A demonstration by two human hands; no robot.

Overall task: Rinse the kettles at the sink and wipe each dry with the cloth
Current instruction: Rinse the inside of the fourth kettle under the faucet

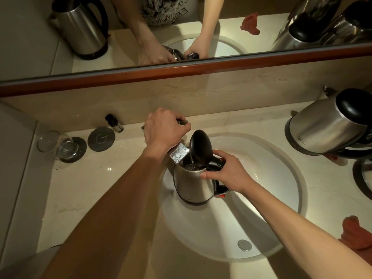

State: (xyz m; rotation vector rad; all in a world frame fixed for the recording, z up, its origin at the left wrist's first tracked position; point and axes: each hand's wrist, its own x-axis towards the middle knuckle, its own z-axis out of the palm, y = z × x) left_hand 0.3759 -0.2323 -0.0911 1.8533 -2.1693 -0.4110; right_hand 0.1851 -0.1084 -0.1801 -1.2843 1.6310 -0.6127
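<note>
A steel kettle with its black lid flipped open stands in the white sink basin under the chrome tap spout. A thin stream of water runs into it. My right hand grips the kettle's black handle at the top. My left hand grips the tap lever behind the basin. A second steel kettle with a black lid sits on the counter at the right. An orange-red cloth lies at the counter's right front edge.
A glass on a dark coaster, a second round coaster and a small dark bottle stand on the left of the marble counter. The mirror above reflects a further kettle. The drain plug shows at the basin's front.
</note>
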